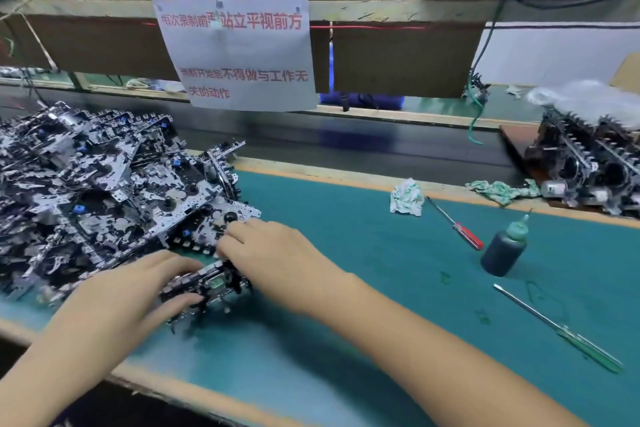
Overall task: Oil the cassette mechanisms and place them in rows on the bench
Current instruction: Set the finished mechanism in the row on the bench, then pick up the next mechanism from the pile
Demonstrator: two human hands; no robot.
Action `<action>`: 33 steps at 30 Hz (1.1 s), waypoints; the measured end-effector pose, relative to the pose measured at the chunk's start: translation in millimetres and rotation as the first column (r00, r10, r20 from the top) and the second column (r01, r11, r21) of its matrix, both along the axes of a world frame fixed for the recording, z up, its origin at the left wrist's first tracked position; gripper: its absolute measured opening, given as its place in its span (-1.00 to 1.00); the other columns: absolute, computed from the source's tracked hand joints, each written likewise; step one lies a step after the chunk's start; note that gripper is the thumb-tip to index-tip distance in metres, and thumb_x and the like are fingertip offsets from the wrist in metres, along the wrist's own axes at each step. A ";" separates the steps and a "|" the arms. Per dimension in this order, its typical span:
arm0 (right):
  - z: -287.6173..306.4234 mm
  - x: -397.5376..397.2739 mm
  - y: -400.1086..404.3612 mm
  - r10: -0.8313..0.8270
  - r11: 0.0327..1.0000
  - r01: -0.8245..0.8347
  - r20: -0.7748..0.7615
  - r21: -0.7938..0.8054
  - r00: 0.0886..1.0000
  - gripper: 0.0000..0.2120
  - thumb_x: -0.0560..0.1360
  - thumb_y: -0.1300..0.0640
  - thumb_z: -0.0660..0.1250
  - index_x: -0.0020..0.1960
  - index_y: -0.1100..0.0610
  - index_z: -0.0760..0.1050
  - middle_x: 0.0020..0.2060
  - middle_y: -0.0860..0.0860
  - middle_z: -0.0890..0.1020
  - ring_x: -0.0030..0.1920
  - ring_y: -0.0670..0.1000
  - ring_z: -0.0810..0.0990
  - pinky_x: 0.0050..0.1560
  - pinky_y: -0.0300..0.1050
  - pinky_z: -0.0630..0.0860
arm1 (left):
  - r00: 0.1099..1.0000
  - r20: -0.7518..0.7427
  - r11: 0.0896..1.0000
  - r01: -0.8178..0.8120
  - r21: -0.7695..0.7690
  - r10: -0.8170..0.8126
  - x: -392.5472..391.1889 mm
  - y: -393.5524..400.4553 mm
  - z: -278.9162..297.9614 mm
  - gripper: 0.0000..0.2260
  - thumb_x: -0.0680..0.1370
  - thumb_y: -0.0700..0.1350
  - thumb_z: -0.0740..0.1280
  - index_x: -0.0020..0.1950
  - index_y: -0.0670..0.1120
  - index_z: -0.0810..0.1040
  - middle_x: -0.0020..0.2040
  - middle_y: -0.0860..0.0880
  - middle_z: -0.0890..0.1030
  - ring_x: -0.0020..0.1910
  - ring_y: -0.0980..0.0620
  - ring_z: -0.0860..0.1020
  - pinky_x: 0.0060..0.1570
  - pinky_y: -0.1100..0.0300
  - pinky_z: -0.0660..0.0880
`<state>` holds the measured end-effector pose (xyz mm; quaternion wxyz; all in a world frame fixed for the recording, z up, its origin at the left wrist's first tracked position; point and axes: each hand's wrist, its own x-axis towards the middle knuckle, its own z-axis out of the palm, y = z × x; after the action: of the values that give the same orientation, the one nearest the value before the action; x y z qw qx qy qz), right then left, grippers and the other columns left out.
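Both hands were at the near edge of a big pile of cassette mechanisms (pixel 104 191) that covered the left part of the green bench (pixel 381 270). The left hand (pixel 124 291) gripped one cassette mechanism (pixel 207 284), with its fingers curled over the left end of the part. This mechanism lay low on the green mat, just at the near side of the pile, between the two hands. The right hand (pixel 277 253) rested on the right end of the same mechanism, and its fingers reached onto the parts of the pile behind it. I could not tell if this hand was gripping or only touching, because the picture was blurred there.

To the right, well apart from the hands, a dark oil bottle (pixel 504 250) with a green cap stood upright on the mat. A screwdriver with red handle (pixel 457 229) lay just beside it on the far side, and a screwdriver with green handle (pixel 561 329) lay nearer. A crumpled cloth (pixel 407 198) lay near the far edge of the bench. At the far right stood a group of assembled mechanisms (pixel 588 170). A paper sign (pixel 239 52) with red text hung above the bench.
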<state>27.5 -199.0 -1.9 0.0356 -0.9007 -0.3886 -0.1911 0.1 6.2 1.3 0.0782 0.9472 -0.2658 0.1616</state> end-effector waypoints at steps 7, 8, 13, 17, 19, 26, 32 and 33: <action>1.3 -54.1 -121.8 -0.353 0.935 0.350 -0.043 -0.059 0.935 -0.80 0.37 0.28 0.38 -0.06 0.08 0.48 -0.15 -0.01 0.52 -0.18 0.04 0.49 -0.25 -0.13 0.36 | 0.911 0.174 0.924 0.382 -0.019 -0.373 3.6 -123.7 -7.9 -0.74 0.42 0.06 0.26 -0.07 -0.05 0.64 -0.16 0.06 0.63 -0.26 0.08 0.62 -0.48 0.27 0.50; -2.4 -63.8 -138.6 -0.396 0.918 0.396 -0.024 -0.031 0.918 -0.78 0.32 0.29 0.42 -0.09 0.08 0.49 -0.18 -0.02 0.52 -0.22 0.04 0.49 -0.28 -0.12 0.39 | 0.891 0.186 0.902 0.430 -0.048 -0.415 1.9 -142.3 -12.4 -0.74 0.43 0.03 0.24 -0.07 -0.06 0.65 -0.16 0.05 0.63 -0.26 0.06 0.61 -0.49 0.26 0.50; -33.1 -113.8 -200.2 -0.526 0.851 0.512 0.162 0.119 0.835 -0.87 0.39 0.31 0.22 -0.18 0.12 0.47 -0.25 0.02 0.48 -0.27 0.04 0.39 -0.31 -0.10 0.40 | 0.748 0.347 0.791 0.611 -0.027 -0.566 -8.8 -215.4 -42.4 -0.84 0.47 -0.14 0.30 -0.08 -0.08 0.67 -0.19 0.02 0.62 -0.27 0.02 0.52 -0.47 0.24 0.41; -62.5 -140.8 -219.3 -0.568 0.822 0.549 0.176 0.148 0.804 -0.84 0.44 0.24 0.17 -0.22 0.11 0.50 -0.27 -0.01 0.52 -0.32 0.04 0.45 -0.36 -0.10 0.43 | 0.611 0.405 0.690 0.720 0.072 -0.680 -11.1 -239.1 -65.4 -0.83 0.45 -0.17 0.43 0.01 -0.08 0.57 -0.20 -0.01 0.58 -0.24 0.02 0.43 -0.40 0.21 0.39; -70.9 -146.1 -223.0 -0.552 0.834 0.536 0.165 0.136 0.817 -0.94 0.38 0.23 0.28 -0.19 0.10 0.51 -0.26 -0.02 0.53 -0.32 0.04 0.49 -0.34 -0.10 0.43 | 0.604 0.394 0.670 0.742 0.040 -0.693 -8.6 -240.3 -74.5 -0.78 0.49 -0.01 0.37 0.10 -0.04 0.51 -0.10 -0.01 0.57 -0.14 0.02 0.43 -0.18 0.21 0.42; -78.4 -163.0 -234.5 -0.519 0.669 0.487 -0.117 0.561 0.847 -0.72 0.40 -0.09 0.37 0.06 -0.03 0.44 -0.09 -0.16 0.52 -0.15 -0.18 0.46 -0.09 -0.34 0.41 | 0.754 -0.330 0.806 0.429 -0.407 -0.568 2.0 -224.0 -84.9 -0.01 0.13 0.42 0.47 0.44 0.35 0.03 0.40 0.36 0.10 0.42 0.29 0.12 0.39 0.29 0.13; -80.1 -160.2 -243.2 -0.593 0.195 0.597 -0.391 0.778 0.704 -0.93 0.40 0.11 0.33 -0.15 -0.05 0.50 -0.20 -0.13 0.54 -0.21 -0.06 0.50 -0.20 -0.18 0.41 | 0.659 -0.447 0.767 0.331 -0.549 -0.605 1.5 -227.2 -86.7 -0.06 0.16 0.28 0.54 0.36 0.50 0.01 0.28 0.49 0.18 0.37 0.35 0.20 0.27 0.54 0.13; -80.9 -159.8 -243.4 -0.593 0.181 0.606 -0.406 0.775 0.696 -0.94 0.40 0.12 0.32 -0.16 -0.04 0.51 -0.20 -0.12 0.54 -0.21 -0.05 0.50 -0.21 -0.20 0.41 | 0.651 -0.454 0.766 0.332 -0.550 -0.608 1.7 -226.9 -86.6 -0.06 0.16 0.28 0.55 0.37 0.48 0.03 0.29 0.49 0.18 0.37 0.35 0.19 0.27 0.54 0.13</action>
<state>-132.3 -442.5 -82.8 0.4125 -0.8267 0.1498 -0.3521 1.8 -220.8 -85.3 0.4006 0.8008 -0.4272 -0.1256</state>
